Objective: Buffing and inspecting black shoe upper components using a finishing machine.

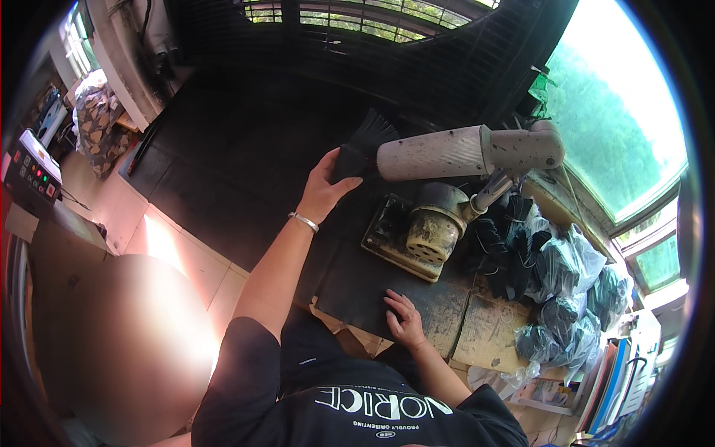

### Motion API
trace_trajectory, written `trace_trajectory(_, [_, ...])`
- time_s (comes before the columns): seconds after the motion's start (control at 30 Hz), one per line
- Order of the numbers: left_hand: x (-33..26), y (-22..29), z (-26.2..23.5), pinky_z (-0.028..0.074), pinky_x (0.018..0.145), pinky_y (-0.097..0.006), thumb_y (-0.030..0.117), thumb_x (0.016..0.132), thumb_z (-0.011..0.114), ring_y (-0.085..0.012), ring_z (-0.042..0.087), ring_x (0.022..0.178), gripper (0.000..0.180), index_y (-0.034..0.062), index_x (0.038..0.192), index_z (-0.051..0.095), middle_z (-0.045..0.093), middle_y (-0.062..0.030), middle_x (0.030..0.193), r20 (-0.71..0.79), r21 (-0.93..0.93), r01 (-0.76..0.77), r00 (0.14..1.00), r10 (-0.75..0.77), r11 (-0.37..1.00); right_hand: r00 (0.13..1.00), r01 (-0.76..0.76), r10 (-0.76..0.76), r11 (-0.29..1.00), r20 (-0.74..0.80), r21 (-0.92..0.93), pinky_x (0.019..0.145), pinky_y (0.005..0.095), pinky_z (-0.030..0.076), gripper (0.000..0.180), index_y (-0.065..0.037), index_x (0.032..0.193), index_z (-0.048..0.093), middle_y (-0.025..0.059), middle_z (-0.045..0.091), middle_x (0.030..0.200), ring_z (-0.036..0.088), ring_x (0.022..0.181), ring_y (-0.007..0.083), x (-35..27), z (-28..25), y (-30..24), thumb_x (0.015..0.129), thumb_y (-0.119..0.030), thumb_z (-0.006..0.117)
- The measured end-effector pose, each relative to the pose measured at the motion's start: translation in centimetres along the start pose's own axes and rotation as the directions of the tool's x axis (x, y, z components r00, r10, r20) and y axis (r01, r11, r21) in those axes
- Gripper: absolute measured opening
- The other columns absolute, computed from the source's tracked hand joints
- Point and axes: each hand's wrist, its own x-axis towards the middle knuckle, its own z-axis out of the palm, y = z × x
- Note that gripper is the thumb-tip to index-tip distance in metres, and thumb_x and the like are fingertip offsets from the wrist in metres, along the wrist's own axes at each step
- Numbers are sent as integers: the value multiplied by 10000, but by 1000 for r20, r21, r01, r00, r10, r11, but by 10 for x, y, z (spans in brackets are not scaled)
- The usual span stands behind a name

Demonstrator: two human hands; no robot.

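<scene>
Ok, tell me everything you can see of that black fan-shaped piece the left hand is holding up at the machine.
The black fan-shaped piece is matte black and flares into thin ribs or bristles at its far end, narrowing toward the hand. It looks like plastic or stiff fibre; I cannot tell which. The left hand pinches its narrow end, holding it above the dark bench, its side right at the tip of the machine's pale, dusty cylinder. Whether they actually touch is unclear.

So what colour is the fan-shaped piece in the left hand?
Black, seen in the head view: fan-shaped piece held by the left hand.
</scene>
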Motion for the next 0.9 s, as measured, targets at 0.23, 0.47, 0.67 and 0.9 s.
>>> trace_trajectory(0.23, [-8, 1, -6, 437, 987, -282, -23, 758, 746, -141, 549, 1125, 605, 11, 1304, 489, 582, -53, 1213, -19, -34, 0, 1000, 0, 999, 1000, -12, 12, 1000, 7, -17, 1071, 451, 372, 346, -69, 1153, 637, 122, 578, 1311, 536, 1199, 359, 0, 0, -2, 809, -82, 611])
trace_trajectory(0.47, [-17, 5, -14, 431, 1001, -288, -47, 752, 744, -149, 537, 1151, 631, 12, 1319, 471, 567, -58, 1236, -32, -118, 25, 999, -29, 993, 1000, -8, 8, 1000, 3, -30, 1071, 449, 377, 338, -66, 1141, 644, 123, 583, 1305, 543, 1194, 351, 1, -2, -6, 806, -79, 603])
trace_trajectory(0.67, [-21, 7, -19, 432, 1009, -298, -58, 750, 741, -159, 535, 1160, 646, 11, 1327, 459, 555, -66, 1253, -39, -122, 31, 999, -36, 992, 1000, -9, 9, 1000, -2, -24, 1071, 451, 380, 334, -57, 1130, 649, 129, 591, 1292, 551, 1188, 344, 2, -1, -7, 800, -77, 602])
trace_trajectory(0.9, [-30, 11, -22, 426, 1016, -301, -70, 751, 729, -173, 535, 1168, 641, 14, 1326, 458, 554, -72, 1258, -53, -164, 21, 998, -31, 986, 1000, -10, 10, 1000, -3, -12, 1072, 455, 377, 336, -58, 1134, 647, 131, 590, 1293, 550, 1191, 340, 1, -2, -7, 802, -78, 601])
